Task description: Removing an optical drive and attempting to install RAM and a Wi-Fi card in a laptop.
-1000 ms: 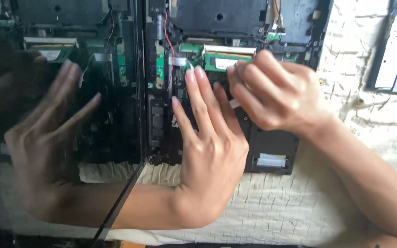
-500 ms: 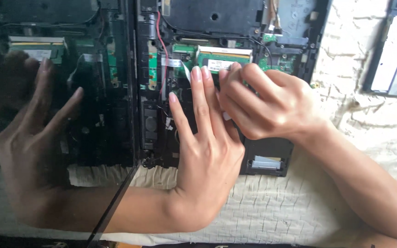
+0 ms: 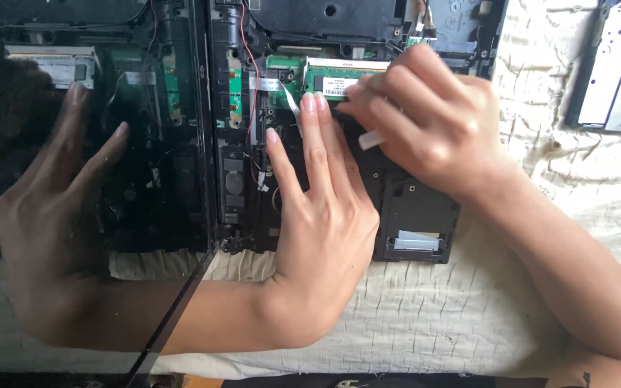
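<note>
Right hand (image 3: 425, 122) now over green memory module (image 3: 332, 79)

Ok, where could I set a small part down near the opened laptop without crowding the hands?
Bare cream cloth lies below the laptop base, between the left hand and the right forearm. More lies between the base and the silver drive. Around the green memory module it is crowded: both hands meet there, the right hand holding a white tool.
</note>
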